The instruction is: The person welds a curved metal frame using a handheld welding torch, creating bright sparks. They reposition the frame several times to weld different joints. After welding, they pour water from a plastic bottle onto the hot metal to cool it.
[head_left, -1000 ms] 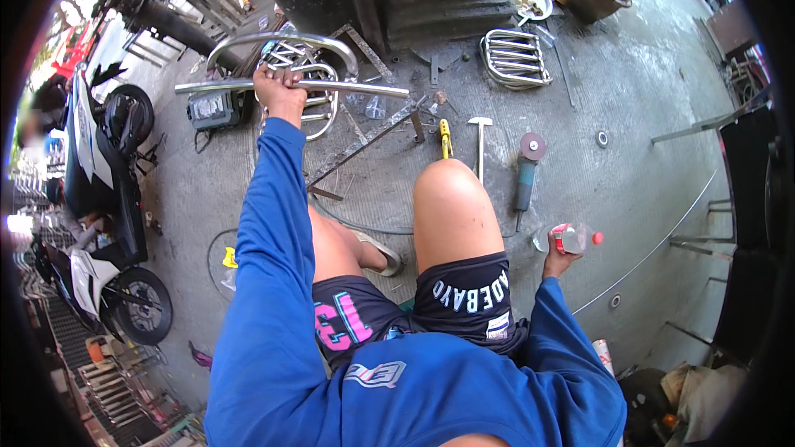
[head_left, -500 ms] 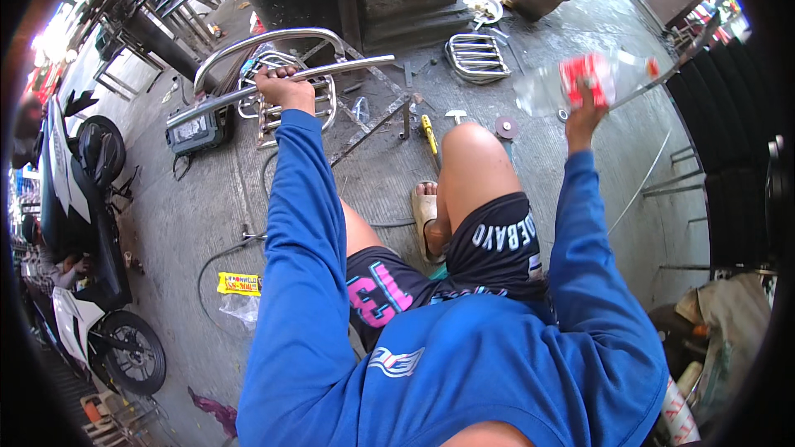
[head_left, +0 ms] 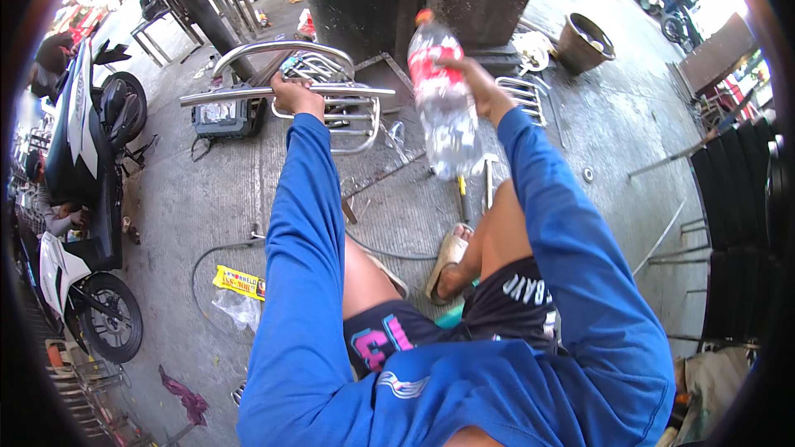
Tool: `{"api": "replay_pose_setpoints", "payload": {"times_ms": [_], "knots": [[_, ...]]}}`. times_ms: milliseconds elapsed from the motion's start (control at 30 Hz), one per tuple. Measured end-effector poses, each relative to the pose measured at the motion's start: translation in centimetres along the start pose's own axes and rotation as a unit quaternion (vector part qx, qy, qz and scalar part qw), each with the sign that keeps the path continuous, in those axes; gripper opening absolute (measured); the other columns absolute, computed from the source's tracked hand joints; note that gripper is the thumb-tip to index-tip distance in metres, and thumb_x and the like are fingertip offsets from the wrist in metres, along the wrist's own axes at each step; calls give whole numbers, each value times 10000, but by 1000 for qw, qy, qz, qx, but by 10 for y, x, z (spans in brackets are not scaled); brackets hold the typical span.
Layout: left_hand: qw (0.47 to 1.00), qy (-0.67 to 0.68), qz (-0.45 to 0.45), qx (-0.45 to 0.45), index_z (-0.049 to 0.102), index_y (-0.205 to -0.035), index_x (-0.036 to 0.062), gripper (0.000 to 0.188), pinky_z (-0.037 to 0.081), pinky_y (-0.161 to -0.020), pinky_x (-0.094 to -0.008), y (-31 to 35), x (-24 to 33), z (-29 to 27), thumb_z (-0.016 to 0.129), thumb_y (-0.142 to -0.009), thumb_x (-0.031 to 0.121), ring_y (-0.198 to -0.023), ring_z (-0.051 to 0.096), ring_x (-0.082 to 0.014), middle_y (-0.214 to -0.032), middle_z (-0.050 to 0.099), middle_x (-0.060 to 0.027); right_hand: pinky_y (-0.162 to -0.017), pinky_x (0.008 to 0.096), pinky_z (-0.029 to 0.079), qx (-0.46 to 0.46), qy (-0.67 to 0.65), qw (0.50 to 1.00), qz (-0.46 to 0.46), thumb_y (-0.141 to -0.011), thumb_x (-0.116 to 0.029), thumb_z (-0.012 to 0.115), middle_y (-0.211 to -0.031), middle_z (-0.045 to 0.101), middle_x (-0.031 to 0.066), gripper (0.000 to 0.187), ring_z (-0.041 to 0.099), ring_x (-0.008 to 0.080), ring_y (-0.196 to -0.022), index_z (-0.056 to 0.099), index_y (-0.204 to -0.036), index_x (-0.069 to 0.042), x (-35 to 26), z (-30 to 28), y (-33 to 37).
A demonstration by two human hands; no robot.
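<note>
My left hand (head_left: 296, 97) is wrapped round a straight, shiny metal tube (head_left: 358, 92) that lies roughly level across the view. Just beyond it rises a curved metal tube (head_left: 286, 45); I cannot tell whether the two are joined. Under and behind the tube is a barred metal rack (head_left: 352, 126) on the floor. My right hand (head_left: 482, 89) grips a large clear plastic bottle (head_left: 449, 139) by its red-labelled middle. The bottle's red cap points away from me, and its base hangs over a hammer (head_left: 489, 167) on the floor, partly hiding it.
A dark machine case (head_left: 228, 118) sits beyond my left arm. Ahead stand a dark pillar (head_left: 360, 0) and a brown pot (head_left: 585, 43). Another barred rack (head_left: 523, 99) lies right of the bottle. A motorcycle (head_left: 79, 157) stands left, black stacked chairs (head_left: 737, 190) right. A cable crosses the floor.
My right hand has swung the bottle from the far right inward to the middle, turning its cap from rightward to away from me. My left hand keeps hold of the tube, now more level.
</note>
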State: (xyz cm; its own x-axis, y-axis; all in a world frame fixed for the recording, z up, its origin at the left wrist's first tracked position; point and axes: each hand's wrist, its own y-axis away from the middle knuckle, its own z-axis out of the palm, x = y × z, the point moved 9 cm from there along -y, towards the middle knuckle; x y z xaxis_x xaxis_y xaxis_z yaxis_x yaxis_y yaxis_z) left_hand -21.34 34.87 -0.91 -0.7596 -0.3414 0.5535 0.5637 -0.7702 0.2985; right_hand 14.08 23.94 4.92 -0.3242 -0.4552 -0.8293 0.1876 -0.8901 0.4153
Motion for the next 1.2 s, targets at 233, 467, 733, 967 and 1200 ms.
{"api": "replay_pose_setpoints", "payload": {"times_ms": [233, 467, 733, 967, 1200], "knots": [[992, 13, -61, -112, 308, -614, 221, 385, 335, -466, -337, -70, -100, 40, 500, -937, 305, -390, 318, -145, -497, 282, 46, -770, 358, 652, -109, -161, 969, 152, -950, -352, 705, -1022, 787, 131, 412, 773, 223, -799, 700, -1166, -2, 77, 32, -60], [994, 8, -78, -80, 324, -642, 201, 358, 316, -490, -354, -111, -139, 15, 508, -919, 335, -429, 278, -138, -537, 270, 39, -619, 321, 633, -66, -54, 978, 189, -926, -416, 721, -902, 782, 124, 450, 749, 199, -640, 719, -1079, 7, 87, 20, -83], [991, 2, -67, -115, 324, -603, 196, 355, 340, -502, -373, -117, -146, 19, 492, -900, 295, -413, 321, -169, -501, 329, 9, -601, 300, 622, -43, 49, 980, 188, -918, -373, 743, -897, 779, 134, 448, 754, 187, -644, 720, -1113, 30, 86, 12, -81], [992, 12, -65, -111, 328, -603, 198, 330, 357, -510, -369, -115, -142, 16, 525, -859, 266, -411, 306, -167, -502, 315, 14, -614, 305, 623, -9, 70, 981, 178, -908, -383, 766, -913, 782, 129, 462, 755, 183, -639, 724, -1105, 33, 80, 7, -80], [992, -8, -53, -114, 329, -625, 193, 300, 366, -516, -381, -111, -141, 17, 475, -878, 265, -427, 327, -169, -528, 321, 9, -595, 295, 625, -19, 60, 983, 171, -899, -357, 789, -909, 780, 138, 501, 760, 185, -641, 686, -1146, 67, 78, 7, -82]]}}
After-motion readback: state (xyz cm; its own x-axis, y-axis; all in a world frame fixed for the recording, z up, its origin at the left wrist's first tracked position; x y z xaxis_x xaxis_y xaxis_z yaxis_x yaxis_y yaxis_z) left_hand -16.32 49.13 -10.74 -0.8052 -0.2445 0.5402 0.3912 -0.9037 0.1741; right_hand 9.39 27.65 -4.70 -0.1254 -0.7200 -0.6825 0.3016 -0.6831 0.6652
